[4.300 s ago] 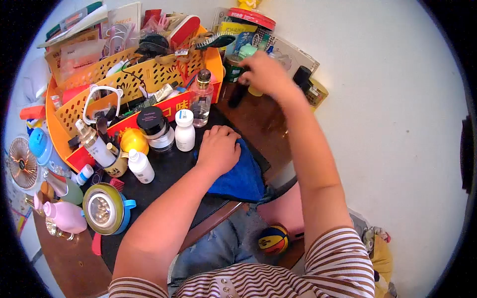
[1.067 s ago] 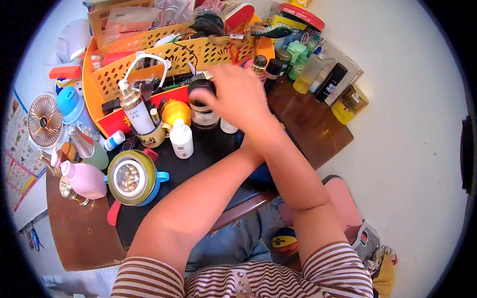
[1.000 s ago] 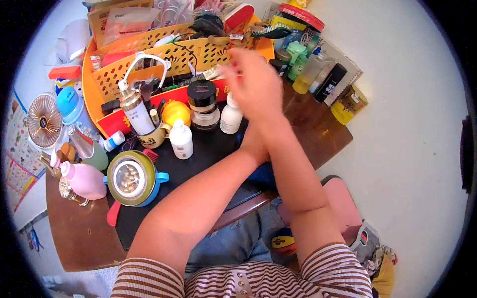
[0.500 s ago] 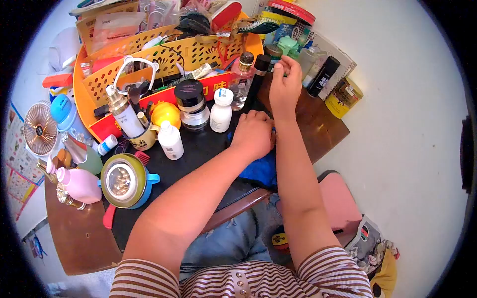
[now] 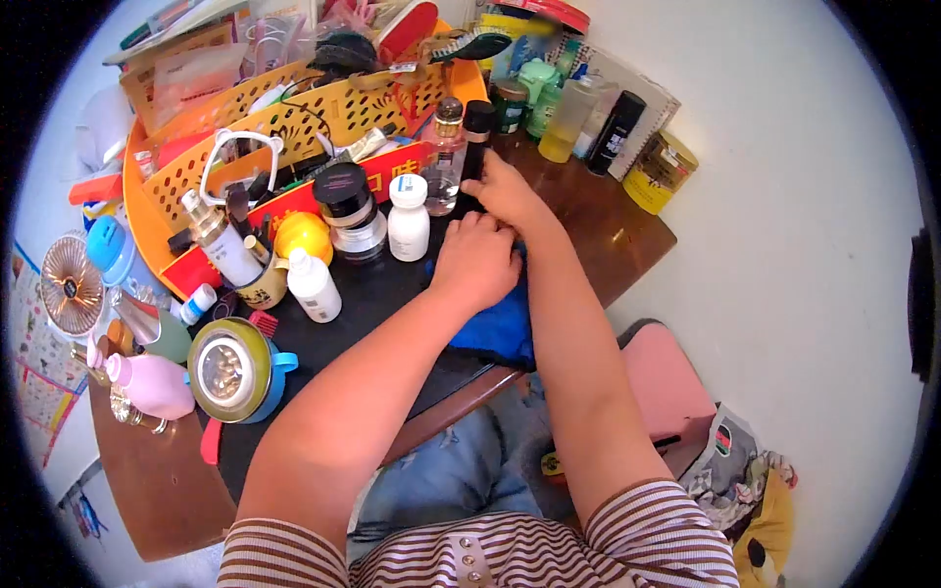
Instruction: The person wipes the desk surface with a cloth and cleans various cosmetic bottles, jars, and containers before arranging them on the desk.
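My right hand (image 5: 512,200) is at a tall black bottle (image 5: 476,147), its thumb and fingers closed around the lower part. That bottle stands upright beside a clear bottle (image 5: 444,169) with a dark cap. Just in front, my left hand (image 5: 476,261) lies with bent fingers on a bright blue cloth (image 5: 498,328), gripping its upper part; the fingertips are partly hidden. Left of it stand a white bottle (image 5: 409,225), a black-lidded jar (image 5: 355,218) and a smaller white bottle (image 5: 314,286).
An orange basket (image 5: 147,225) full of small items fills the back. At the left are a green-and-blue lidded pot (image 5: 257,392), a pink bottle (image 5: 152,385) and a small fan (image 5: 74,287). A yellow tin (image 5: 660,174) and a black can (image 5: 618,132) stand back right, by the wall.
My right hand has come down and left from near the green jars to the black bottle, its fingers closing there. My left hand stays on the blue cloth. The view has shifted slightly.
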Demonstrator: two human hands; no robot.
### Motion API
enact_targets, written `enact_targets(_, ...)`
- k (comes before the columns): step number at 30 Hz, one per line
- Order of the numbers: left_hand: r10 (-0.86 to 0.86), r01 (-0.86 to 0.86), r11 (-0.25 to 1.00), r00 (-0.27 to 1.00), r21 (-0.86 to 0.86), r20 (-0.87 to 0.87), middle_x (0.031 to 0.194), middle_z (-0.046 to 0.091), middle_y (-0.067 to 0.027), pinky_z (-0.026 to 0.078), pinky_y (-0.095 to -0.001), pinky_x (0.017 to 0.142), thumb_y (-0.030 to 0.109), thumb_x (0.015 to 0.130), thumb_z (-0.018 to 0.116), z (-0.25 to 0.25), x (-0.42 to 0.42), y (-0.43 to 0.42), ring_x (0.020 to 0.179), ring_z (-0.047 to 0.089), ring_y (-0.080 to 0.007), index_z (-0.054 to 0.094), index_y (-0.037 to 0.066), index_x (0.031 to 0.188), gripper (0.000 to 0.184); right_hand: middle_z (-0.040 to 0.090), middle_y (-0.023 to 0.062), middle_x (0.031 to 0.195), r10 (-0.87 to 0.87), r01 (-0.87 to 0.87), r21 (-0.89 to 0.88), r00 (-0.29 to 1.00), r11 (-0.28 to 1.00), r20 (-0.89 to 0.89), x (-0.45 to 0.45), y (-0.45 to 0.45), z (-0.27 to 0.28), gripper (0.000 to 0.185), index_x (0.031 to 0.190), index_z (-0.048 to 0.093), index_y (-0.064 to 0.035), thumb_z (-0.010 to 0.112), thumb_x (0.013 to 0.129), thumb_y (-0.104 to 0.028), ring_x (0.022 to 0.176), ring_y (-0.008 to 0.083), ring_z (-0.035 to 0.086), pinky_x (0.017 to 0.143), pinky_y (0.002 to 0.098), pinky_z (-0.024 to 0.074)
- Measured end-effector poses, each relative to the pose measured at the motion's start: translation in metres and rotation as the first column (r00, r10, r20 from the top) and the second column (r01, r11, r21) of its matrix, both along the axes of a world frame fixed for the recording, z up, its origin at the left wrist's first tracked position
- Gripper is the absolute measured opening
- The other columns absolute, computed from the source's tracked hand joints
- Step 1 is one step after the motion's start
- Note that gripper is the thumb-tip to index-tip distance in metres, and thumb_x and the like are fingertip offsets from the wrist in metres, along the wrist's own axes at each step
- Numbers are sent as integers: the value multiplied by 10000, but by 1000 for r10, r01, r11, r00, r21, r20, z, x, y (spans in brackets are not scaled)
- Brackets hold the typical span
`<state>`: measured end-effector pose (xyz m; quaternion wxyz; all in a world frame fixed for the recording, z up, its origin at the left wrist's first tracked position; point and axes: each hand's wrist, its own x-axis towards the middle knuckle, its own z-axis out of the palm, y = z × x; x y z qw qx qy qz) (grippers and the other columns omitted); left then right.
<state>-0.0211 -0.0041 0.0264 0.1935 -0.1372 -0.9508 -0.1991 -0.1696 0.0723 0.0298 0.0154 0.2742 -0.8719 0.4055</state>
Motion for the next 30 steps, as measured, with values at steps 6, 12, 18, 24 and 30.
enact_targets(6,-8,8,1000,1000,16,-12,1155,633,-149,433,-465,975,220,863,634,0,1,-1,1135,560,-333,693,46,1107,305,666,200,1162,-102,101,78,995,992,12,15,-1,17,523,1293,495,51,726,840,-72,1043,289,657,917,385,510)
enact_targets(12,-17,17,999,1000,31,-19,1161,642,-145,431,-462,977,221,866,635,-2,0,-1,1140,558,-332,707,53,1079,281,589,160,1196,-245,48,-419,869,907,-430,17,0,28,511,1350,508,-30,676,868,-35,1056,280,633,890,357,538)
enact_targets(18,-26,27,999,999,27,-45,1174,643,-131,435,-459,948,219,846,650,-1,1,-2,1138,558,-329,710,60,1065,277,617,125,1058,-218,-104,-446,760,889,-612,56,-15,64,525,1400,513,-54,665,899,-101,841,202,590,737,311,507)
enact_targets(24,-45,46,999,995,-7,93,1188,639,-163,442,-483,922,261,857,645,7,-1,-1,1135,567,-350,651,65,1182,379,648,111,973,-207,26,-263,692,965,-692,65,-31,59,470,1290,586,-64,716,869,-230,904,275,640,790,380,525)
enact_targets(30,-82,87,992,995,92,-59,1073,687,-240,491,-534,916,272,881,607,7,-4,-1,1031,644,-427,672,41,1084,314,622,118,1007,-249,50,-327,757,944,-604,81,-32,65,375,1058,635,-63,758,795,-300,994,327,611,837,440,514)
